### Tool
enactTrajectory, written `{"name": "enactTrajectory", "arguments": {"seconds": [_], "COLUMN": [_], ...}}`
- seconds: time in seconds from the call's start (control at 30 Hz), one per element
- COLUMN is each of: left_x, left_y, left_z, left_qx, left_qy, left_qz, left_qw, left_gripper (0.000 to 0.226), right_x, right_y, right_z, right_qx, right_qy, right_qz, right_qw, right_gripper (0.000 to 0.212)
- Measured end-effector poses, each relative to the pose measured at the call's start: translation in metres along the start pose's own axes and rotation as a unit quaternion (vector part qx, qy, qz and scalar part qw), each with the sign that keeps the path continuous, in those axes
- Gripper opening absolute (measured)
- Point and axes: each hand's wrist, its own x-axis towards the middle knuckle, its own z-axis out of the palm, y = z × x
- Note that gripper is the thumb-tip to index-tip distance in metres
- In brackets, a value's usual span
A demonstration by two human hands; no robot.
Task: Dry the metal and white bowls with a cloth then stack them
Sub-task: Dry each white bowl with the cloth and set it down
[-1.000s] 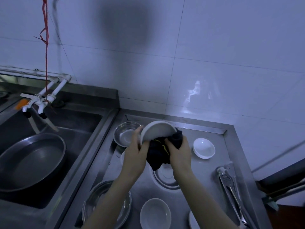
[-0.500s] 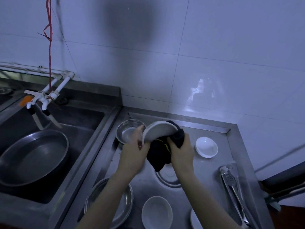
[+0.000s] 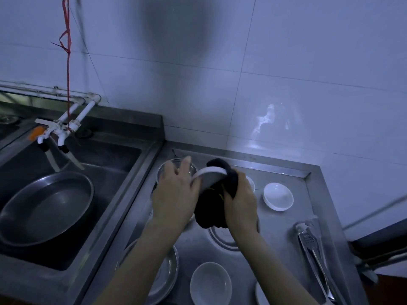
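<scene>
Both hands hold a white bowl [image 3: 210, 177] tilted above the bench [image 3: 286, 216], mid-frame.

The left hand [image 3: 176, 194] grips the bowl's left rim; the right hand [image 3: 241, 201] clutches a dark cloth [image 3: 211, 212] against its right side. A metal bowl [image 3: 167, 170] sits behind the left hand. More white bowls lie at right [image 3: 278, 196] and bottom centre [image 3: 211, 282]; tongs [image 3: 312, 245] lie at lower right.

Dim, blue-tinted kitchen light | broad soft shadow on wall tiles [image 3: 176, 51] at 12 o'clock | faint glare patch at 2 o'clock (on glossy tile) | hands slightly motion-blurred | wide-angle bending at edges
</scene>
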Motion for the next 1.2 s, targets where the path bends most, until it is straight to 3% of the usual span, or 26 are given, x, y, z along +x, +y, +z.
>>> {"name": "enactTrajectory", "arguments": {"seconds": [0.07,0.13,0.17,0.27,0.3,0.37,0.4,0.53,0.6,0.73,0.9,1.03,1.1,1.2], "left_x": [-0.006,-0.004,0.000,0.010,0.014,0.019,0.022,0.028,0.033,0.032,0.026,0.021,0.019,0.018], "left_y": [0.002,0.010,0.012,0.017,0.017,0.015,0.014,0.016,0.017,0.015,0.021,0.022,0.017,0.009], "left_z": [-0.001,0.004,0.010,0.023,0.026,0.028,0.030,0.033,0.035,0.031,0.019,0.016,0.013,0.009], "left_qx": [-0.139,-0.342,-0.394,-0.478,-0.530,-0.630,-0.658,-0.701,-0.712,-0.736,-0.769,-0.778,-0.787,-0.792], "left_qy": [-0.047,-0.141,-0.159,-0.149,-0.140,-0.135,-0.133,-0.096,-0.078,-0.052,-0.066,-0.089,-0.098,-0.104], "left_qz": [-0.099,-0.206,-0.235,-0.271,-0.298,-0.339,-0.350,-0.400,-0.393,-0.355,-0.328,-0.297,-0.298,-0.287], "left_qw": [0.984,0.906,0.874,0.822,0.782,0.685,0.653,0.582,0.577,0.574,0.545,0.546,0.531,0.529], "left_gripper": [0.050,0.043,0.040,0.019,0.019,0.039,0.049,0.069,0.061,0.007,0.020,0.031,0.030,0.026], "right_x": [-0.002,-0.007,-0.010,-0.020,-0.022,-0.025,-0.026,-0.033,-0.035,-0.027,-0.030,-0.035,-0.030,-0.016], "right_y": [0.005,0.008,0.009,0.011,0.013,0.016,0.018,0.016,0.014,0.014,0.000,-0.002,0.000,-0.002], "right_z": [-0.002,-0.003,-0.002,0.001,0.002,0.002,0.001,-0.002,-0.002,-0.007,-0.003,-0.001,-0.005,-0.016], "right_qx": [0.009,-0.007,-0.022,-0.073,-0.084,-0.096,-0.099,-0.165,-0.221,-0.198,-0.162,-0.115,-0.081,0.074], "right_qy": [0.017,0.021,0.022,0.022,0.020,0.006,-0.005,-0.022,0.011,0.056,0.030,-0.024,-0.021,-0.071], "right_qz": [0.006,-0.042,-0.073,-0.149,-0.170,-0.208,-0.225,-0.264,-0.261,-0.235,-0.282,-0.327,-0.288,-0.151], "right_qw": [1.000,0.999,0.997,0.986,0.982,0.973,0.969,0.950,0.940,0.950,0.945,0.938,0.954,0.983], "right_gripper": [0.044,0.051,0.055,0.065,0.070,0.078,0.076,0.063,0.058,0.060,0.058,0.059,0.059,0.059]}}
